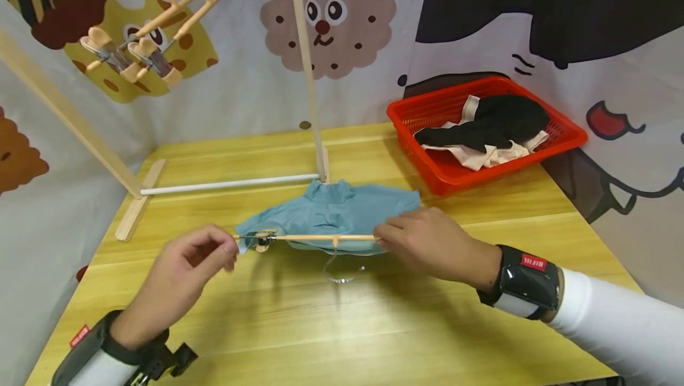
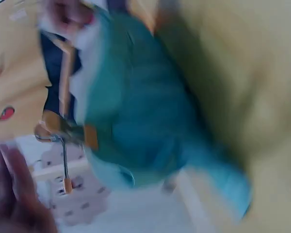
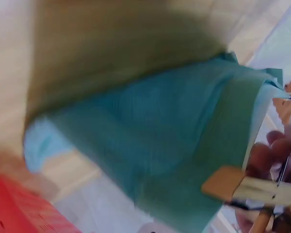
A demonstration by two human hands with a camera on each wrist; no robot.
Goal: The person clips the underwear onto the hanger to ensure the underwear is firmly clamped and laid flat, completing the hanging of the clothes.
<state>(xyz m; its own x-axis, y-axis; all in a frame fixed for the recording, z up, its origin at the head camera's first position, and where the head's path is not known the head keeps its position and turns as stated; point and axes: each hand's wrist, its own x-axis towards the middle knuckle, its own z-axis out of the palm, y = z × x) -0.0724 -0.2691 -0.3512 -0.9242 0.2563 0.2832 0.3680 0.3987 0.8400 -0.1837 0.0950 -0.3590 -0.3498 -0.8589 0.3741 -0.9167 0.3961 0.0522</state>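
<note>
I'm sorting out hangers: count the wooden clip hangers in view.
3: one hanger held across the blue garment by both hands, two hangers hanging top left on the rack. More may hang out of frame.

Both wrist views motion-blurred: teal garment (image 2: 145,126) soft smear, clip (image 3: 247,189) edges indistinct. Right hand (image 1: 427,243) covers right end of wooden hanger (image 1: 307,237); grip on it unreadable. Hanging clip hangers (image 1: 160,24) cut off by top edge. Clothes in red basket (image 1: 443,178) bunched, count unclear.
</note>
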